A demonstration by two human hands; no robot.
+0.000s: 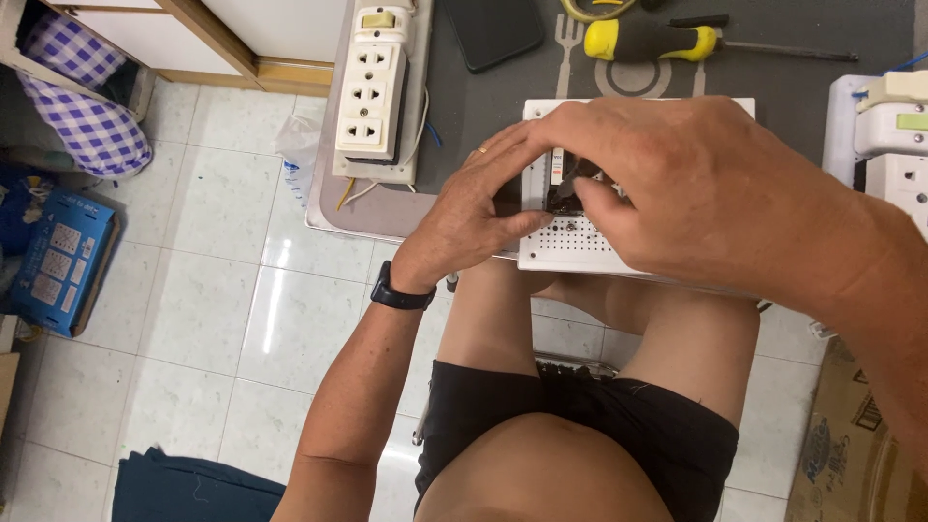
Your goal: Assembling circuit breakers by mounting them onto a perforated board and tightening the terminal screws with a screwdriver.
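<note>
- A white plastic plate [580, 244], dotted with small holes along its near edge, lies flat at the near edge of the grey mat [483, 106], right above the person's knees.
- The left hand [474, 208] comes in from 7 o'clock, fingers pressed together along the plate's left side, thumb on its face; it looks like a brace so the plate can't slide.
- The right hand [696, 188] arches over from 3 o'clock, fingertips pinching a small dark part [565, 188] set in the plate's middle; the palm hides most of the grip, so what exactly it nips I cannot tell.
- A gold ring [480, 150] shows on the left hand, a dark watch [399, 293] on its wrist.
- At 12 o'clock a yellow-and-black screwdriver [677, 42] lies crosswise, within easy reach, I'd judge.
- At 11 o'clock a dark phone [491, 29] lies on the mat; at 10 o'clock sits a white power strip [372, 92] with loose wires trailing from its base.
- At 3 o'clock more white socket pieces [884, 135] wait at the mat's edge.
- The mat covers a low table; below is glossy white tile floor [232, 319].
- Off at 9 o'clock: a blue box [58, 256] and checked purple cloth [87, 121]. A cardboard box [841, 445] sits at 4 o'clock.
</note>
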